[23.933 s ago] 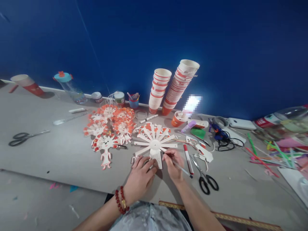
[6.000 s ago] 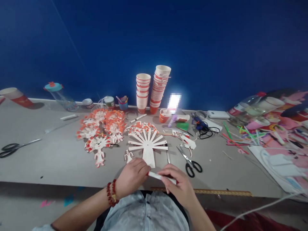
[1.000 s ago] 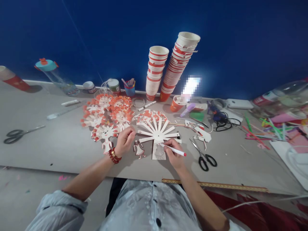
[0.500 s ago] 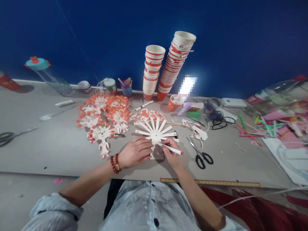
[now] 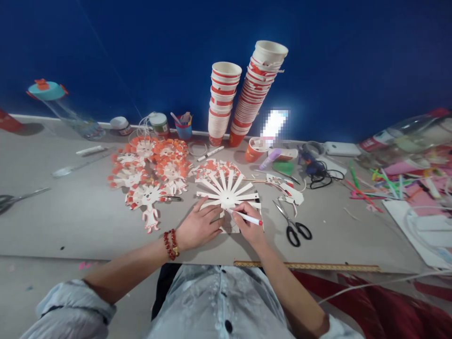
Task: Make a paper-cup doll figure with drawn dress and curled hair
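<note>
A white paper cutout [image 5: 227, 197] with long strips fanned out from a round centre lies flat on the table in front of me. My left hand [image 5: 200, 225] rests on its left side, fingers spread and pressing on the paper and table. In my right hand [image 5: 251, 226] is a white marker [image 5: 247, 216] with a red end, its tip at the cutout just below the round centre. Finished-looking paper figures [image 5: 150, 200] with red-tipped strips lie in a pile to the left. Black-handled scissors [image 5: 293, 228] lie partly spread to the right.
Two tall stacks of paper cups [image 5: 221, 110] stand along the blue wall, beside a cup of scraps [image 5: 254, 150]. A clear bottle [image 5: 67, 108] is at the left. Coloured sticks and papers [image 5: 399, 188] lie at the right. A wooden ruler [image 5: 307, 266] lies along the front edge.
My left hand has shifted slightly down and its fingers have spread more. The marker in my right hand has moved a little left and up. The view has shifted slightly.
</note>
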Action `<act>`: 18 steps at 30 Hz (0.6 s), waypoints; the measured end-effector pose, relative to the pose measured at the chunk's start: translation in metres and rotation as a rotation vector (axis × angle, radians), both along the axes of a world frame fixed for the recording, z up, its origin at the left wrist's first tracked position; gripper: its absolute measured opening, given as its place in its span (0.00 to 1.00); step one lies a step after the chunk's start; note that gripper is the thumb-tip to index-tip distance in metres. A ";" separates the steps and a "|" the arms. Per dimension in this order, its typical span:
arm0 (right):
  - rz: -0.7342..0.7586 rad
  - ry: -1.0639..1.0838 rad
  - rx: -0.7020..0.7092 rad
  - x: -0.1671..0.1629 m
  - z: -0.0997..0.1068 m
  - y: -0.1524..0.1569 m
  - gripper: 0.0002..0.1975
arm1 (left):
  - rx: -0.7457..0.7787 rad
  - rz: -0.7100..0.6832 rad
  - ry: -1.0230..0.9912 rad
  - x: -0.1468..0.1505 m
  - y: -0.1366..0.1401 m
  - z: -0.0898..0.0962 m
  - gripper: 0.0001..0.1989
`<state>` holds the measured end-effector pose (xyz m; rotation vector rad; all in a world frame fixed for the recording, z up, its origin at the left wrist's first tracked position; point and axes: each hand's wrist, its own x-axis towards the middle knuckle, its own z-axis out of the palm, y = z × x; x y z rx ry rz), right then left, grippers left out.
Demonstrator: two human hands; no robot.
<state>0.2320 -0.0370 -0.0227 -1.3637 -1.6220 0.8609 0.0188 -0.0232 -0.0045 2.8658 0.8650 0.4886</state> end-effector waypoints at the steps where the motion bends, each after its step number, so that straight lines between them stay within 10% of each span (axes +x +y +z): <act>1: 0.007 -0.003 0.006 0.000 0.000 0.000 0.07 | -0.004 -0.003 -0.003 0.000 0.000 0.000 0.12; 18: 0.014 -0.100 0.035 -0.001 0.005 0.002 0.07 | -0.016 -0.003 -0.009 0.000 0.001 -0.003 0.12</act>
